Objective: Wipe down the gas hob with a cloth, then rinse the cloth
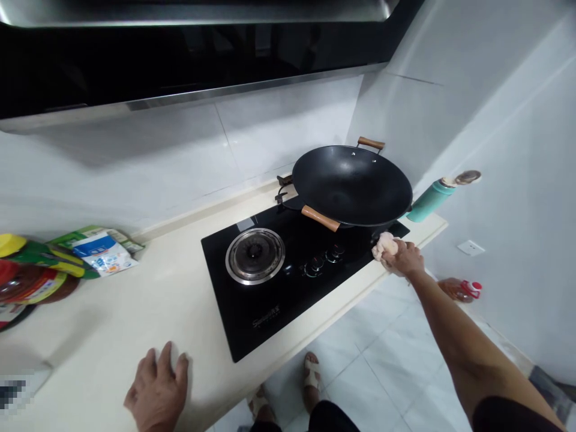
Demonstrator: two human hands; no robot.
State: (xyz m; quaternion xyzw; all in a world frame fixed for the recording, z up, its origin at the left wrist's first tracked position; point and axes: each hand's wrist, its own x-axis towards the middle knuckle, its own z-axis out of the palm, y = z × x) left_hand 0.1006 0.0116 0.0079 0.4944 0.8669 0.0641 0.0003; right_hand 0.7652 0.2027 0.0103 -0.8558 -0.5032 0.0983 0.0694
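Along the front edge of a black glass hob (279, 294), near its right corner, head view: one crumpled, pale pink cloth (382, 244), bunched in the right hand (405, 259), fingers curled round it; the bunching probably keeps it compact under the fingers. Right arm: stretched well out, as the corner lies far to that side. Left hand (158, 389): palm down on the pale countertop (103, 327), fingers spread and holding nothing, seemingly placed as a prop for the lean. One black wok (351, 186), wooden-handled, over the hob's right side; its round base presumably needs the support beneath, which is hidden. One left burner (255, 256), bare of cookware. Two control knobs (316, 264), set forward, likely for easy reach. One turquoise bottle (429, 201), at the countertop's right end, beside the wall. Packets (105, 252) and a yellow-capped bottle (49, 258), grouped at left, apart from the hob, perhaps away from heat.
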